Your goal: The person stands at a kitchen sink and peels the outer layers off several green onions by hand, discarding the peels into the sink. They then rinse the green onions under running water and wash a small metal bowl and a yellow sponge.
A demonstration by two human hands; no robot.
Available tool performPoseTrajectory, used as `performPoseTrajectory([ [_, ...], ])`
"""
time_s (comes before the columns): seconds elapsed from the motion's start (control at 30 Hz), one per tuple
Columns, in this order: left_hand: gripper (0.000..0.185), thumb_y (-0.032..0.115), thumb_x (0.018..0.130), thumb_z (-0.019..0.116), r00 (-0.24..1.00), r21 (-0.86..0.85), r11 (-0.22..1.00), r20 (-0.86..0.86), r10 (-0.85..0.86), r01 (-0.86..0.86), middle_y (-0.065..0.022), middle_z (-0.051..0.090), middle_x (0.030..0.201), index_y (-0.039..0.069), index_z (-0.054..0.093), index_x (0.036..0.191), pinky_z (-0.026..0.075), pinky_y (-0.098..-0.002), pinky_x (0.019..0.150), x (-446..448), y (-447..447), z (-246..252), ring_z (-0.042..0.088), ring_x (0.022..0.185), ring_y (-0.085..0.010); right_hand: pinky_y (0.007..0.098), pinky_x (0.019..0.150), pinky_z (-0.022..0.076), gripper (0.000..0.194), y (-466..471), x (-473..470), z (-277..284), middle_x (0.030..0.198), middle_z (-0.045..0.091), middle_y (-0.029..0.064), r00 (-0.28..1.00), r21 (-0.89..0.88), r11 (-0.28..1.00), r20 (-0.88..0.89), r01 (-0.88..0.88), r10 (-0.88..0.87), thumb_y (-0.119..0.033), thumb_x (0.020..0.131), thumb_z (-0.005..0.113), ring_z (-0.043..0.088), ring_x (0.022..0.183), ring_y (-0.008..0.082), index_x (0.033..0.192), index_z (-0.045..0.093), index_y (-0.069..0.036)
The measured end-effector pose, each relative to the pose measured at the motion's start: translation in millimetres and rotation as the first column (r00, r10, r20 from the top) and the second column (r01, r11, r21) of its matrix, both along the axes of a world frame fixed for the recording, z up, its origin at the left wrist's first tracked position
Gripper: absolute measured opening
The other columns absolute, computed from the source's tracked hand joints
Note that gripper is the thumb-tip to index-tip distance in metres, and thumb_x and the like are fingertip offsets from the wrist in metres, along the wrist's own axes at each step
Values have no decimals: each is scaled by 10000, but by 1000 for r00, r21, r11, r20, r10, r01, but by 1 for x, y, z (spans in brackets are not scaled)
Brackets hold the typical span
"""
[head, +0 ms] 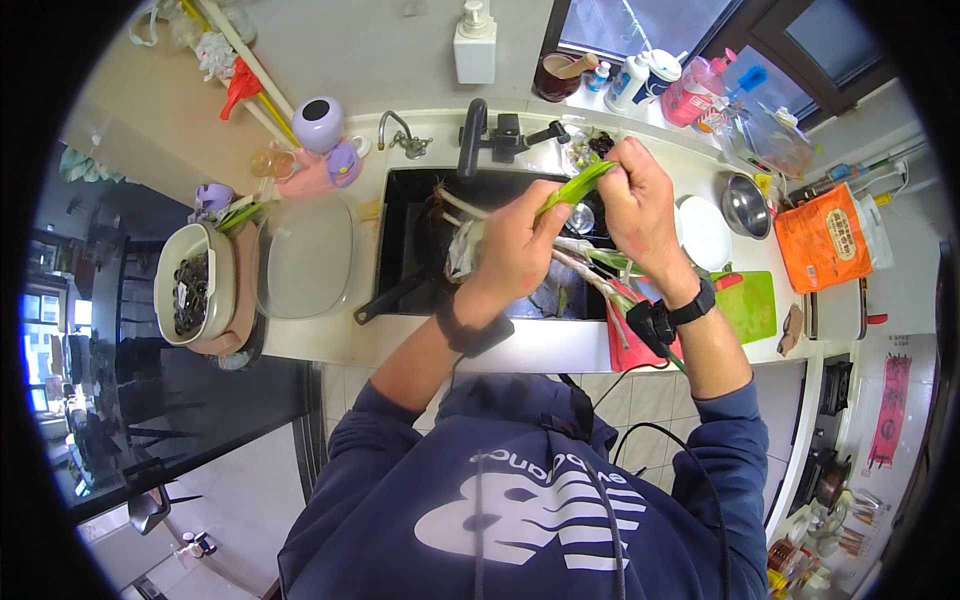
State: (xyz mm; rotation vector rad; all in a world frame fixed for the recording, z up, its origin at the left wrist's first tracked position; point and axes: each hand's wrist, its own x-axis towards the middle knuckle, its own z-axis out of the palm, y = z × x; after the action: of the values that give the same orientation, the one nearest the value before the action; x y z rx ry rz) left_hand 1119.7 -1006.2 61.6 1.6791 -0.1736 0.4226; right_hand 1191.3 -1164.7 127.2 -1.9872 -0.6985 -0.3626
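A flat green leaf (576, 187), probably of a leek or scallion, stretches between my two hands above the sink. My left hand (517, 236) pinches its lower left end between thumb and fingers. At the upper right end, my right hand (637, 202) grips the same leaf. Below the hands lies the black sink (405, 225), with pale stalks (461, 202) whose roots point to the left. More stalks (589, 274) reach over the sink's right front edge onto a red cutting board (626, 341). My left hand hides part of the stalks.
A black faucet (472, 139) rises behind the sink, and a pan handle (394, 296) crosses its left front edge. A clear plastic basin (309, 259) stands left. On the right are a white plate (705, 232), a steel bowl (746, 206) and a green cutting board (750, 304).
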Motion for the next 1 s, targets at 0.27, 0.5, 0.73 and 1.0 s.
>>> performPoseTrajectory([
  [0.27, 163, 169, 1079, 604, 998, -12, 999, 57, 39, -39, -10, 565, 720, 12, 648, 1079, 423, -282, 612, 3, 6, 15, 507, 675, -72, 267, 628, 384, 264, 19, 2, 8, 731, 516, -22, 892, 383, 914, -449, 130, 61, -220, 1033, 493, 463, 689, 82, 835, 591, -74],
  [0.5, 171, 190, 1117, 544, 999, -177, 983, -35, 38, -44, 36, 565, 801, 38, 621, 1105, 382, -227, 616, -8, 28, 7, 452, 674, -40, 328, 673, 339, 241, -53, 58, 63, 751, 405, 8, 890, 762, 618, -129, -194, 438, -206, 1019, 511, 356, 692, 150, 811, 522, -85],
  [0.73, 330, 208, 1141, 493, 999, -287, 957, 20, 50, -42, -10, 593, 907, 7, 542, 1399, 422, -227, 670, -14, 70, 52, 495, 718, -65, 436, 1191, 434, 694, -2, -3, -127, 1516, 534, 248, 937, -502, 853, -346, -141, -49, -175, 947, 752, 569, 1336, 387, 1583, 497, -65],
  [1.0, 505, 162, 1134, 523, 974, -342, 928, 215, -78, 149, -125, 680, 1156, 6, 364, 1587, 523, -295, 882, -21, 73, 87, 642, 935, -171, 417, 858, 587, 449, 76, -61, -109, 1245, 701, 162, 827, -235, 827, -399, -511, 397, -285, 950, 798, 720, 901, 323, 1330, 667, -83],
])
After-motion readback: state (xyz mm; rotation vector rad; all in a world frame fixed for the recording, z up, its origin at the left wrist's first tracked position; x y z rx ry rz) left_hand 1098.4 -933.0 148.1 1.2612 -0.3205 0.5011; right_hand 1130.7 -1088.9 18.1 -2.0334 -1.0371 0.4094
